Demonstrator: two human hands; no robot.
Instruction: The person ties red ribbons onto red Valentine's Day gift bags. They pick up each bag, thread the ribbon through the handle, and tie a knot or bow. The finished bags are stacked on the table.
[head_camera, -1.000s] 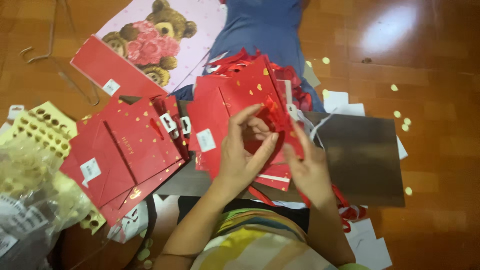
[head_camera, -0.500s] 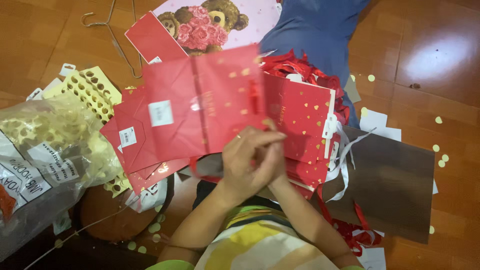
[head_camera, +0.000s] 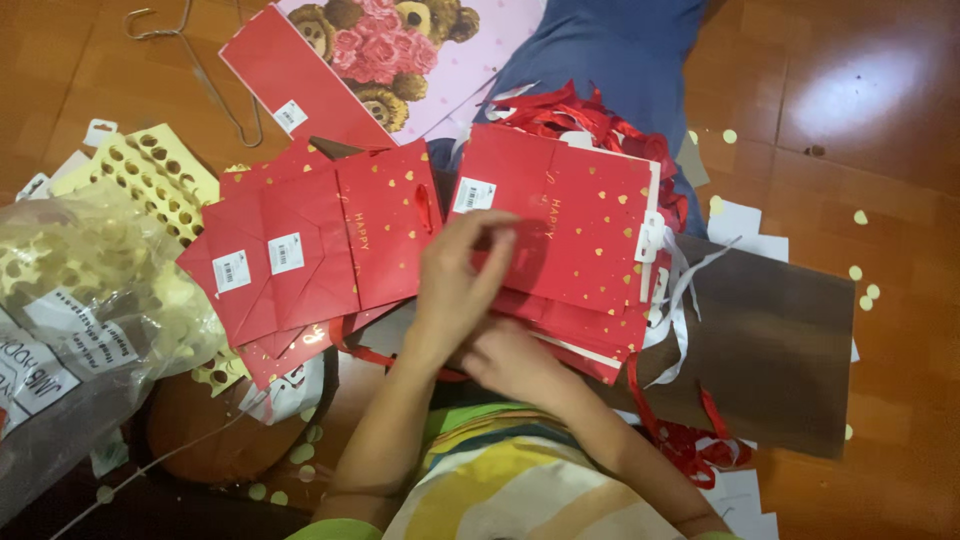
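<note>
- My left hand (head_camera: 455, 285) lies on the front of a flat red gift bag (head_camera: 575, 215), fingers bent, tips pressed to its lower left part; thumb and forefinger look pinched together, but I cannot tell whether anything is between them.
- My right hand (head_camera: 515, 360) sits just below, knuckles up, fingers curled under the bag's lower edge; what they grip is hidden.
- That bag tops a stack of red bags (head_camera: 590, 335), in front of my lap.
- To its left, a 2nd pile of red bags (head_camera: 300, 255) lies fanned out, white labels up.
- Red ribbon (head_camera: 570, 110) is bunched behind the bag; white ribbon (head_camera: 680, 290) trails off its right edge.
- A brown sheet (head_camera: 770, 350) lies on the right.
- A teddy-bear bag (head_camera: 400, 50) lies at the top, a wire hanger (head_camera: 200, 70) beside it.
- A clear plastic sack (head_camera: 70, 300) sits on the left.
</note>
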